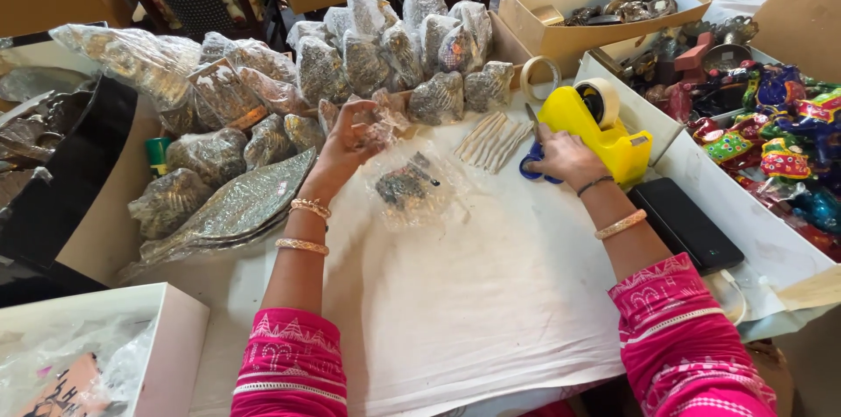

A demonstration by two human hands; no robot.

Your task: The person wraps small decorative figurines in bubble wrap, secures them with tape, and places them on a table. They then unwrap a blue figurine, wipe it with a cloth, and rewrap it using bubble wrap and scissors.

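White table (pixel 455 312): left hand (pixel 350 144) grips one bubble-wrap piece (pixel 381 123); right hand (pixel 565 159) closed on one blue scissors (pixel 531 163).

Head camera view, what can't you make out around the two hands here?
- Left hand: the thing it holds is blurred under crinkled plastic wrap.
- Right hand: covers the blue scissors; grip hidden.
- Wrapped item on the table: clouded by bubble wrap.
- Bottom-left box: cut by the edge.
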